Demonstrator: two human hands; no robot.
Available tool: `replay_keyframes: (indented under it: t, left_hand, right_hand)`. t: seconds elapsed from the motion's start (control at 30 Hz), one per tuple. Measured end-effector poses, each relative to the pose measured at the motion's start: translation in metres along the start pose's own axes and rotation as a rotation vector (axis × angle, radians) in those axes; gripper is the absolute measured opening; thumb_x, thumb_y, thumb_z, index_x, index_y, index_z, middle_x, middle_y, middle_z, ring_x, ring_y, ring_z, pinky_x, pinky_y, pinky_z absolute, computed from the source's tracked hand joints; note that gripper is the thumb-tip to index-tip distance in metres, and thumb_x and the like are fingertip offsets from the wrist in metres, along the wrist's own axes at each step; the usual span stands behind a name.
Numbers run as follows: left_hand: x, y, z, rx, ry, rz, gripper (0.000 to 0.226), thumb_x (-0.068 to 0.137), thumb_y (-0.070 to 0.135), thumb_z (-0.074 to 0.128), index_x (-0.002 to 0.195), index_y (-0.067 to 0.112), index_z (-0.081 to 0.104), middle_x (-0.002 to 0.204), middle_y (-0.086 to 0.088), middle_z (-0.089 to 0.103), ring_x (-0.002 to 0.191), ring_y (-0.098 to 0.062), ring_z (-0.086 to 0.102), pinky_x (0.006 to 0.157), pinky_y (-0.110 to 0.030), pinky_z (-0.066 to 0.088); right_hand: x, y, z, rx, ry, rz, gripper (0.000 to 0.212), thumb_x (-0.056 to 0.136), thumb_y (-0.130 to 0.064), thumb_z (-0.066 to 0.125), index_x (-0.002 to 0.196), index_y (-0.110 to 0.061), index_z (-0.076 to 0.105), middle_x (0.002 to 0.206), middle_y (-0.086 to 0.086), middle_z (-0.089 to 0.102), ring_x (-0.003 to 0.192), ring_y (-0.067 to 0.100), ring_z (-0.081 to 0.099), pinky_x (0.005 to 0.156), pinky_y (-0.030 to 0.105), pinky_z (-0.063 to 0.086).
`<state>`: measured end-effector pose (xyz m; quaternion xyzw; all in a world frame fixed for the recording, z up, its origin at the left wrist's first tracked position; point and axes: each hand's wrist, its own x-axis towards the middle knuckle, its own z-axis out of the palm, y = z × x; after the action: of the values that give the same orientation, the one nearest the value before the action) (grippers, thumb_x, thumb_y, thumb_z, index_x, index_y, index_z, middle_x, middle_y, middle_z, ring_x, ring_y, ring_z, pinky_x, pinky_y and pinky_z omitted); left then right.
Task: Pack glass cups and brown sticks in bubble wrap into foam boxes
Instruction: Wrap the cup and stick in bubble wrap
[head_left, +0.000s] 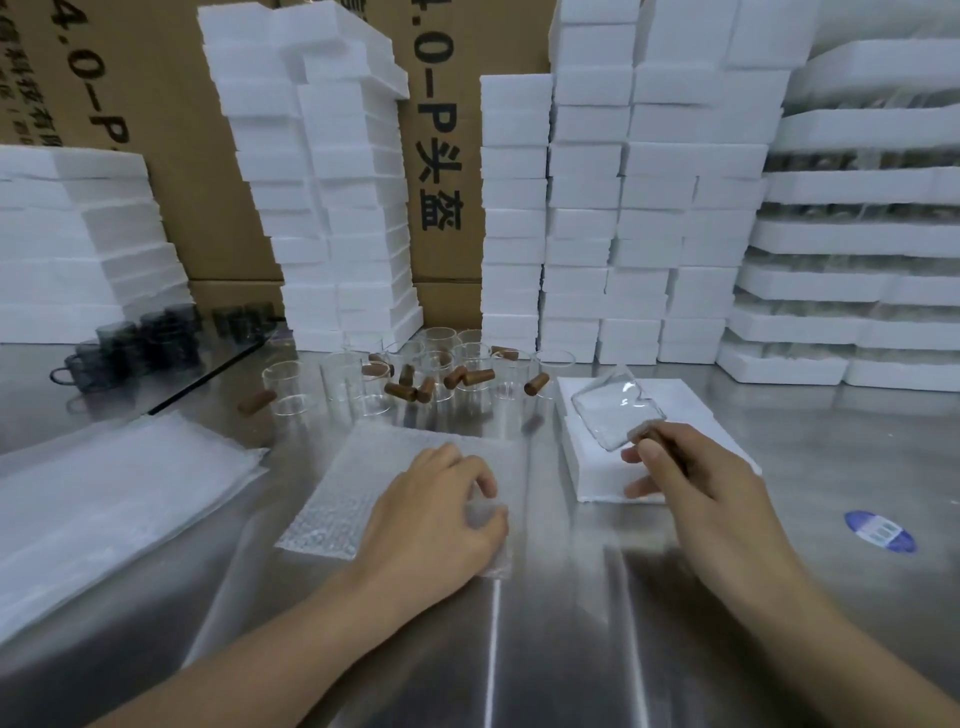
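- Right hand (691, 467) is gripping a tilted glass cup (618, 410) together with a brown stick (667, 446), fingers curled around both, above the foam box (597, 480) on the surface (571, 623).
- Left hand (431, 509) is pinching the right edge of the bubble wrap sheet (358, 478), fingers curled, just left of the box.
- Risk: the cup is being held at one end only; a loosening grip would likely drop it.
- Risk: a hasty pull on the sheet could be sweeping it into the loose cups (470, 364) and loose sticks (400, 389) behind.
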<state>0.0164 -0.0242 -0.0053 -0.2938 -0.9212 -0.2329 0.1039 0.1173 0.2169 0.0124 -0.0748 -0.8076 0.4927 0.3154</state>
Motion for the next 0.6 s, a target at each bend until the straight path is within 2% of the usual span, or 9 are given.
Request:
replay_keyframes:
  t: [0.1, 0.2, 0.27, 0.33, 0.4, 0.47, 0.6]
  left_hand:
    - [-0.005, -0.005, 0.000, -0.110, 0.039, -0.047, 0.010, 0.094, 0.044, 0.069, 0.087, 0.040, 0.064, 0.090, 0.019, 0.057, 0.088, 0.000, 0.056, 0.072, -0.023, 0.043]
    - [-0.006, -0.009, 0.000, -0.155, 0.044, -0.075, 0.014, 0.094, 0.036, 0.072, 0.081, 0.038, 0.066, 0.083, 0.017, 0.062, 0.084, -0.001, 0.059, 0.067, -0.018, 0.042]
    - [-0.005, -0.008, -0.001, -0.175, 0.048, -0.078, 0.015, 0.094, 0.042, 0.071, 0.081, 0.037, 0.065, 0.079, 0.016, 0.062, 0.082, -0.001, 0.059, 0.063, -0.020, 0.041]
    - [-0.005, -0.004, -0.002, -0.176, 0.041, -0.087, 0.025, 0.089, 0.060, 0.067, 0.081, 0.037, 0.061, 0.074, 0.014, 0.061, 0.074, -0.004, 0.059, 0.060, -0.023, 0.038]
    - [-0.005, -0.001, -0.002, -0.089, 0.020, -0.080, 0.035, 0.086, 0.071, 0.063, 0.082, 0.037, 0.056, 0.074, 0.014, 0.058, 0.071, -0.003, 0.055, 0.058, -0.025, 0.034]
    - [-0.004, 0.000, -0.001, -0.028, 0.020, -0.068, 0.033, 0.091, 0.067, 0.062, 0.083, 0.036, 0.054, 0.077, 0.015, 0.057, 0.073, -0.002, 0.053, 0.059, -0.025, 0.033]
    - [-0.002, -0.004, 0.001, -0.067, 0.023, -0.075, 0.024, 0.099, 0.051, 0.062, 0.082, 0.034, 0.059, 0.075, 0.014, 0.062, 0.072, -0.003, 0.058, 0.060, -0.026, 0.038]
  right_hand:
    - [-0.008, -0.008, 0.013, 0.047, -0.089, 0.003, 0.015, 0.106, -0.027, 0.058, 0.102, -0.034, 0.071, 0.100, -0.012, 0.075, 0.074, 0.014, 0.077, 0.072, 0.025, 0.047]
    - [-0.010, -0.014, 0.021, 0.049, -0.147, -0.008, 0.013, 0.106, -0.026, 0.058, 0.102, -0.033, 0.069, 0.099, -0.007, 0.073, 0.066, 0.018, 0.075, 0.070, 0.036, 0.048]
    - [-0.010, -0.016, 0.023, 0.067, -0.160, -0.005, 0.013, 0.106, -0.027, 0.058, 0.102, -0.032, 0.069, 0.100, -0.006, 0.072, 0.062, 0.021, 0.074, 0.073, 0.045, 0.050]
    - [-0.012, -0.017, 0.024, 0.067, -0.176, -0.003, 0.012, 0.106, -0.026, 0.059, 0.103, -0.029, 0.069, 0.101, -0.004, 0.071, 0.059, 0.024, 0.073, 0.075, 0.050, 0.053]
    - [-0.016, -0.017, 0.026, 0.067, -0.193, 0.004, 0.011, 0.106, -0.026, 0.059, 0.105, -0.026, 0.070, 0.103, -0.005, 0.072, 0.056, 0.026, 0.072, 0.075, 0.053, 0.056]
    - [-0.018, -0.016, 0.027, 0.075, -0.211, 0.022, 0.011, 0.106, -0.027, 0.059, 0.106, -0.025, 0.069, 0.106, -0.007, 0.072, 0.053, 0.027, 0.071, 0.071, 0.046, 0.057]
    - [-0.023, -0.016, 0.033, 0.094, -0.236, 0.091, 0.013, 0.106, -0.029, 0.058, 0.102, -0.031, 0.070, 0.108, -0.010, 0.074, 0.050, 0.029, 0.070, 0.055, 0.026, 0.051]
